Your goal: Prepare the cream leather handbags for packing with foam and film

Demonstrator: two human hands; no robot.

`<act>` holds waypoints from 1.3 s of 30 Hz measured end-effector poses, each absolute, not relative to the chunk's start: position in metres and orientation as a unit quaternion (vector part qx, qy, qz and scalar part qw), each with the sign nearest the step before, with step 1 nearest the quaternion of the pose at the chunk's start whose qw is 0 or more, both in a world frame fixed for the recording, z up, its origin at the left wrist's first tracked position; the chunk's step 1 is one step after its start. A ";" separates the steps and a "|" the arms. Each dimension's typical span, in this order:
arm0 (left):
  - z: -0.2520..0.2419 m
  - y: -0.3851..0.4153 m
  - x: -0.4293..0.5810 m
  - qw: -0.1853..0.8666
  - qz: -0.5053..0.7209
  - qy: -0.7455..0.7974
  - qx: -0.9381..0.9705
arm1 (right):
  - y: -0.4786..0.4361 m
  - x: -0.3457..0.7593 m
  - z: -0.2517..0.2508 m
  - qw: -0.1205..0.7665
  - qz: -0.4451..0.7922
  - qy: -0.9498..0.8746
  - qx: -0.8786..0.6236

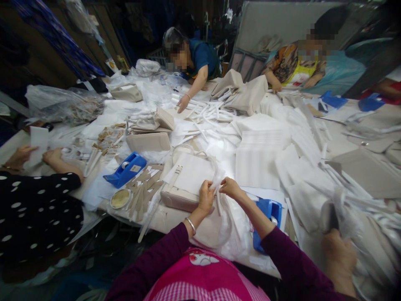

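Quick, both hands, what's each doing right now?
Left hand: closed, pinching a white strip in clear film.
Right hand: closed, pinching the same strip.

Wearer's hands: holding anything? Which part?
Yes: the left hand and right hand pinch, between fingers and thumbs, the gathered upper edge of a thin translucent white plastic film, beside a cream handbag. Exact grip points are partly hidden.
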State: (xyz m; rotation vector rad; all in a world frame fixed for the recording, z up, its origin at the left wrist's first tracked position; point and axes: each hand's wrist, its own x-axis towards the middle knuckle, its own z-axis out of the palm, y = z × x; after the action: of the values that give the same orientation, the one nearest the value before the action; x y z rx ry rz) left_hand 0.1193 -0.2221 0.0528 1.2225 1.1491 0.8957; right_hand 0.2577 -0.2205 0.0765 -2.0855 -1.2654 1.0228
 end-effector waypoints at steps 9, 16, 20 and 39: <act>0.061 -0.214 0.112 0.656 0.366 0.453 0.480 | -0.221 0.242 0.062 0.334 0.349 -0.486 -0.729; 0.058 -0.210 0.108 0.701 0.366 0.417 0.448 | -0.224 0.237 0.067 0.366 0.335 -0.488 -0.718; 0.056 -0.208 0.109 0.718 0.387 0.405 0.414 | -0.222 0.233 0.066 0.391 0.342 -0.489 -0.701; 0.050 -0.215 0.112 0.702 0.422 0.424 0.386 | -0.227 0.191 0.064 0.557 0.527 -0.276 -0.579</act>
State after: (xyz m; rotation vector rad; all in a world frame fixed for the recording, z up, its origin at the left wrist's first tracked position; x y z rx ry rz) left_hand 0.1123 -0.2146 0.0499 0.8596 0.9438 0.9391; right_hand 0.1905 -0.2267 0.0643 -1.3676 -0.6520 1.2445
